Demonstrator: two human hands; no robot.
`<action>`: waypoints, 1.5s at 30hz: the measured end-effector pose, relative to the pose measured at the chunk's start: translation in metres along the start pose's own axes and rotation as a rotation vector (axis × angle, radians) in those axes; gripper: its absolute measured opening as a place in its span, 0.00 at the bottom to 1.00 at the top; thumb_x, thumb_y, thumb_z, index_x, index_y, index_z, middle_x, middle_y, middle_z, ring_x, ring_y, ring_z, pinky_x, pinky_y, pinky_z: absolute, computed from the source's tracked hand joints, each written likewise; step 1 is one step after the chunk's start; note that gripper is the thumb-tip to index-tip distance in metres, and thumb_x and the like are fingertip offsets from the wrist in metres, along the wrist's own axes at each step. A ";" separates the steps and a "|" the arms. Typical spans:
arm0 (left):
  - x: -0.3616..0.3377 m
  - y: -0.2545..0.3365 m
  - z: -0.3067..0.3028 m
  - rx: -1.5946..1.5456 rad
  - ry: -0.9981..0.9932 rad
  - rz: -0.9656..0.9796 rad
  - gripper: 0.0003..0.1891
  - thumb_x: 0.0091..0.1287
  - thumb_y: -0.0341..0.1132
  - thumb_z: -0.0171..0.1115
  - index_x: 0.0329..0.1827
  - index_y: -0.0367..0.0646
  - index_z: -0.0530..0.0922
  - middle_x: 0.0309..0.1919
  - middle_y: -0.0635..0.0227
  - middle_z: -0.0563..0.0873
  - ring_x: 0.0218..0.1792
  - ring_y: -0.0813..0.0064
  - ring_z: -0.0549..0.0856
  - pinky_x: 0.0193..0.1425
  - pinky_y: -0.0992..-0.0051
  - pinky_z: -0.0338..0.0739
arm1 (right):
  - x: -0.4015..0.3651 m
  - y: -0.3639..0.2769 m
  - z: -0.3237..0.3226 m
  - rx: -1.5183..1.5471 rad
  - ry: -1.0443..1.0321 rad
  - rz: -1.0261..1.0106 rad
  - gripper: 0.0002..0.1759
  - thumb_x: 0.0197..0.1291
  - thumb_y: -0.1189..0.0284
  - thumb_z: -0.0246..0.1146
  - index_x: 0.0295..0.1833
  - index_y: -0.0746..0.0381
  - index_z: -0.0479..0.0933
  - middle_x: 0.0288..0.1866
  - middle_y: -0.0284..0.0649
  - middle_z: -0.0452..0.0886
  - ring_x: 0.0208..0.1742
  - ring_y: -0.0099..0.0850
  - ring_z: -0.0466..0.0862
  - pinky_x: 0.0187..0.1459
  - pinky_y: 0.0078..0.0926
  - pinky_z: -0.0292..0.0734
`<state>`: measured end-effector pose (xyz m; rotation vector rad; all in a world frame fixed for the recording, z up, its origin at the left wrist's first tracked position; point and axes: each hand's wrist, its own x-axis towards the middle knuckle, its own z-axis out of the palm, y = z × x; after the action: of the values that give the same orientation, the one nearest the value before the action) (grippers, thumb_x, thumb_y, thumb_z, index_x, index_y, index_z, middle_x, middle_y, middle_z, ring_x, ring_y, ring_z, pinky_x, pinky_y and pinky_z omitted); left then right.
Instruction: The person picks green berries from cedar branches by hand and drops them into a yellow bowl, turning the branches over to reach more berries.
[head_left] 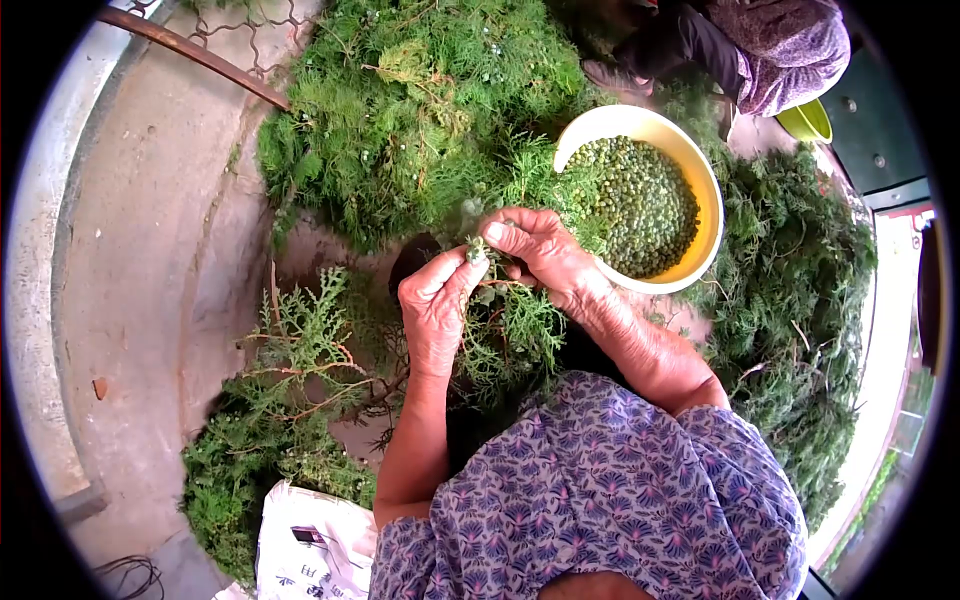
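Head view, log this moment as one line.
left hand: pinching green sprig | right hand: fingers curled, close beside sprig | yellow tub: holding small round green pieces | leafy branches: heaped near tub

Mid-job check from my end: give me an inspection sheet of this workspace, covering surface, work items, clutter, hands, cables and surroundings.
Surface: paved ground, with a small brown chip at left.
Work items: pale-rimmed yellow basin holding many green berries; heap of leafy branches beside it, some foliage overlapping its rim.
Clutter: white sack with a small dark item on it; curved rusty strip, upper left.
Hands: left hand pinches a green sprig tip; right hand is close beside, its grip unclear.
Cables: thin dark coiled wire, lower left, apart from the hands.
Surroundings: another person near a yellow-green container, upper right.
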<state>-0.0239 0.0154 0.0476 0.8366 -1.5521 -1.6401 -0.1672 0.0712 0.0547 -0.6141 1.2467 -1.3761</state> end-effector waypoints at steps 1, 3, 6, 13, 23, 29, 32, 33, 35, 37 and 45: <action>0.000 0.000 0.000 -0.036 0.007 0.020 0.08 0.59 0.25 0.64 0.41 0.33 0.82 0.25 0.76 0.80 0.25 0.89 0.74 0.28 0.87 0.66 | 0.001 -0.001 0.000 0.085 0.070 0.078 0.14 0.60 0.61 0.62 0.35 0.62 0.78 0.19 0.27 0.74 0.14 0.14 0.67 0.14 0.13 0.58; 0.000 -0.002 -0.005 -0.033 0.004 0.043 0.09 0.58 0.25 0.65 0.41 0.34 0.82 0.27 0.76 0.81 0.26 0.88 0.75 0.30 0.88 0.68 | 0.004 -0.002 -0.008 0.316 0.101 0.090 0.14 0.60 0.60 0.62 0.34 0.60 0.78 0.19 0.28 0.73 0.14 0.15 0.69 0.13 0.12 0.58; -0.003 0.000 -0.005 -0.104 -0.012 -0.034 0.08 0.59 0.24 0.64 0.41 0.33 0.81 0.28 0.72 0.83 0.30 0.88 0.76 0.35 0.85 0.72 | 0.003 -0.012 -0.013 0.378 0.012 -0.070 0.06 0.60 0.71 0.61 0.37 0.62 0.78 0.22 0.31 0.75 0.21 0.17 0.73 0.18 0.13 0.63; 0.001 -0.004 -0.004 -0.120 -0.081 0.003 0.08 0.60 0.26 0.64 0.41 0.33 0.81 0.28 0.75 0.82 0.30 0.88 0.76 0.33 0.86 0.70 | 0.001 -0.007 -0.004 -0.148 -0.163 -0.280 0.14 0.55 0.69 0.67 0.46 0.62 0.80 0.30 0.29 0.79 0.30 0.16 0.76 0.32 0.13 0.73; 0.000 -0.001 -0.005 -0.175 -0.007 -0.023 0.07 0.60 0.26 0.64 0.40 0.34 0.82 0.27 0.76 0.81 0.29 0.89 0.75 0.33 0.87 0.68 | 0.000 -0.017 -0.015 0.344 0.037 -0.084 0.07 0.58 0.69 0.64 0.40 0.59 0.79 0.29 0.33 0.81 0.23 0.18 0.76 0.19 0.13 0.65; 0.004 -0.011 0.001 -0.049 0.022 0.069 0.04 0.61 0.25 0.62 0.35 0.32 0.79 0.24 0.78 0.77 0.26 0.89 0.71 0.28 0.86 0.65 | -0.005 -0.015 -0.002 -0.450 -0.077 -0.534 0.13 0.51 0.76 0.67 0.44 0.61 0.81 0.37 0.36 0.79 0.35 0.25 0.79 0.37 0.22 0.77; 0.003 -0.013 0.000 -0.005 -0.003 0.094 0.05 0.61 0.25 0.62 0.34 0.31 0.77 0.22 0.78 0.74 0.25 0.89 0.70 0.27 0.85 0.65 | -0.004 -0.007 0.003 -0.635 -0.027 -0.622 0.15 0.48 0.75 0.68 0.45 0.61 0.80 0.36 0.41 0.79 0.36 0.33 0.80 0.38 0.27 0.77; 0.002 -0.011 0.001 0.101 -0.009 0.119 0.05 0.61 0.25 0.62 0.34 0.31 0.77 0.22 0.78 0.74 0.25 0.89 0.70 0.27 0.85 0.65 | -0.004 -0.008 0.004 -0.683 -0.001 -0.617 0.15 0.48 0.75 0.68 0.44 0.61 0.79 0.35 0.42 0.79 0.36 0.34 0.80 0.38 0.28 0.76; 0.000 -0.004 0.001 0.193 -0.059 0.103 0.03 0.61 0.24 0.61 0.34 0.32 0.78 0.23 0.79 0.73 0.27 0.89 0.69 0.31 0.86 0.65 | -0.002 0.000 0.003 -0.762 0.061 -0.747 0.11 0.53 0.73 0.66 0.43 0.60 0.78 0.30 0.39 0.79 0.30 0.30 0.79 0.30 0.27 0.76; -0.001 0.001 0.002 0.069 -0.062 0.063 0.04 0.60 0.24 0.62 0.36 0.33 0.80 0.25 0.77 0.78 0.27 0.88 0.73 0.31 0.86 0.68 | -0.007 -0.005 0.000 -0.388 0.047 -0.360 0.08 0.56 0.72 0.64 0.42 0.59 0.79 0.27 0.36 0.78 0.26 0.26 0.77 0.26 0.23 0.73; 0.006 -0.004 -0.010 -0.226 0.138 -0.045 0.05 0.60 0.30 0.65 0.31 0.38 0.79 0.25 0.81 0.79 0.26 0.91 0.71 0.30 0.87 0.64 | -0.011 -0.027 -0.098 0.024 0.560 -0.169 0.10 0.62 0.71 0.58 0.48 0.59 0.76 0.33 0.34 0.78 0.29 0.19 0.75 0.29 0.15 0.72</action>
<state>-0.0190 0.0052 0.0434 0.8480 -1.2350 -1.7140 -0.2621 0.1084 0.0525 -0.3263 1.6420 -1.7759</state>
